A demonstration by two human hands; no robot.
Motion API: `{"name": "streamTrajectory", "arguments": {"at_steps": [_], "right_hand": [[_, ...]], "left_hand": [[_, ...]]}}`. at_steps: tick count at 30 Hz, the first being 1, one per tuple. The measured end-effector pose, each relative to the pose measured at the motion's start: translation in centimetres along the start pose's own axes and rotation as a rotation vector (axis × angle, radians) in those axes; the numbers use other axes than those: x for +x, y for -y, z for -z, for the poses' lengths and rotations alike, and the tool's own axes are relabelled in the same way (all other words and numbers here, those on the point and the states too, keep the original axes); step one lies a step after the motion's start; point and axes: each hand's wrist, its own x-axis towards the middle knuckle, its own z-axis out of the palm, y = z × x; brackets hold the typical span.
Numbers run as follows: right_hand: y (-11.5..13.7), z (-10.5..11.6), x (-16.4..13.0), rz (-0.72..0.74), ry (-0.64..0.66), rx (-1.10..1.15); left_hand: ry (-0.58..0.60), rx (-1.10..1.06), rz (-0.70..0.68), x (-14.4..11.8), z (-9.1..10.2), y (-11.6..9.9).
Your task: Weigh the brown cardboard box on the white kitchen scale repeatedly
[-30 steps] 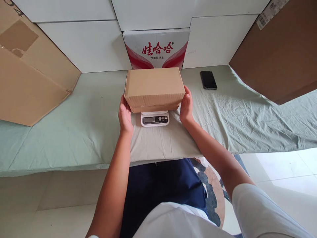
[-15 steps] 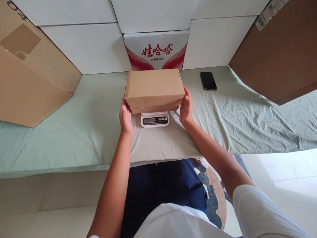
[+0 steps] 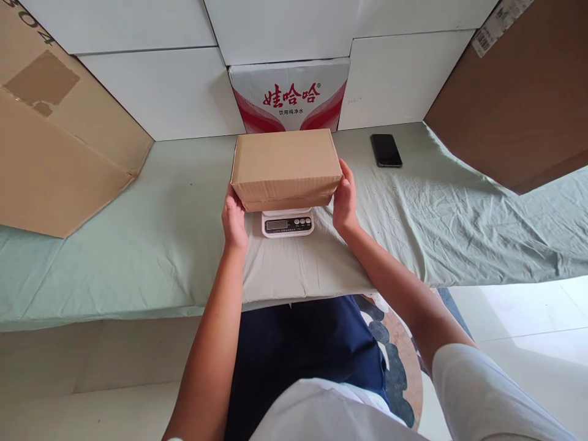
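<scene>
A closed brown cardboard box [image 3: 285, 160] is over a white digital kitchen scale [image 3: 288, 225], whose display and buttons show at the front. The box hides the scale's platform; I cannot tell whether its full weight rests there. My left hand [image 3: 234, 217] grips the box's left side near the lower front corner, its fingers partly hidden behind the cardboard. At the opposite side, my right hand [image 3: 345, 199] presses against the right front corner, fingers reaching back along the side. The scale's display looks blank.
On the green cloth-covered table [image 3: 184, 245], a black phone [image 3: 386, 150] lies to the right. A white and red carton [image 3: 290, 92] stands behind the box, by white panels [image 3: 160, 92]. Large brown cardboard pieces flank the table at left [image 3: 68, 153] and right [image 3: 514, 110].
Almost nothing differs. Both hands keep their hold on the box above the scale, and the view has shifted very slightly.
</scene>
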Motion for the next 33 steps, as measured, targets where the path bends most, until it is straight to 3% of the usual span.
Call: {"name": "streamTrajectory", "arguments": {"at_steps": [33], "right_hand": [[-0.49, 0.07, 0.09, 0.035, 0.03, 0.006]], "left_hand": [[0.03, -0.015, -0.009, 0.03, -0.24, -0.26]]}}
